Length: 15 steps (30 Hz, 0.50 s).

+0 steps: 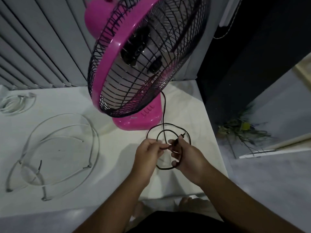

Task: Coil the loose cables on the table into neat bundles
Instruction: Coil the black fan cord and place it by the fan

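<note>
A thin black cable (163, 113) runs down from behind the pink fan and forms a few loose loops above the white table. My left hand (149, 154) pinches a strand of it between thumb and fingers. My right hand (186, 155) grips the loops together with the cable's plug end, which sticks up past my thumb. A long white cable (93, 137) lies in wide loose loops on the table's left half. A small coiled white cable (15, 104) rests at the far left.
A pink fan (134, 61) with a black grille stands at the table's back middle, its base (136, 121) just beyond my hands. Vertical blinds (42, 44) hang behind the white table (193, 105). Dried plants (242, 130) lie on the floor to the right.
</note>
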Tool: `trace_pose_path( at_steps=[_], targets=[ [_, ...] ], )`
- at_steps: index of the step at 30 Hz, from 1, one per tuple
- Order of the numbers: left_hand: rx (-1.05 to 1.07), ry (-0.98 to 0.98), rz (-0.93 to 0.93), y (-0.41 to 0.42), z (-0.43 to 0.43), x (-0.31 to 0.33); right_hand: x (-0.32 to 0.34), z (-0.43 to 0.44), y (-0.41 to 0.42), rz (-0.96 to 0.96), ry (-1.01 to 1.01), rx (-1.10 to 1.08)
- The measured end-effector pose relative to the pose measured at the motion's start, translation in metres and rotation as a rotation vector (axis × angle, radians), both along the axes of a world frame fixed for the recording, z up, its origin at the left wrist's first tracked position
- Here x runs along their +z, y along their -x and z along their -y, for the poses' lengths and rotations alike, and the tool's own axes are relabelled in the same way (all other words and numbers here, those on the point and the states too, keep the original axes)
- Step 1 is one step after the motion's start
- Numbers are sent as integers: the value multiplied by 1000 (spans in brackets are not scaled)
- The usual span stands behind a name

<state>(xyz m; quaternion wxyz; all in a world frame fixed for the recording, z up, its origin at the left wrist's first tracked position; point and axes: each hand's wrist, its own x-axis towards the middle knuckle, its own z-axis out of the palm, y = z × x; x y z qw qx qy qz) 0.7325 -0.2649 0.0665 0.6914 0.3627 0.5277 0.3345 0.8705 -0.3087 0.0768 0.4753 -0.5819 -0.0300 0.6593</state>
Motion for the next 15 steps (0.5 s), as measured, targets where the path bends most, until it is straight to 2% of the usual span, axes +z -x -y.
trace_pose_path(
  at_steps=[3, 5, 9, 11, 13, 15],
  targets=[
    [-105, 13, -105, 7, -9, -2, -1, 4, -5, 149, 8, 104],
    [-230, -43, -180, 4, -15, 2, 0, 7, -8, 175, -9, 171],
    [-487, -299, -503, -12, -21, 4, 4, 10, -21, 177, -27, 186],
    [-425, -264, -486, -19, -19, 5, 3, 10, -30, 166, -58, 100],
    [-267, -96, -362, -24, -15, 6, 2, 10, -39, 162, -108, 34],
    [-156, 79, -234, -30, -10, 8, 0, 12, -46, 213, -171, 76]
  ],
)
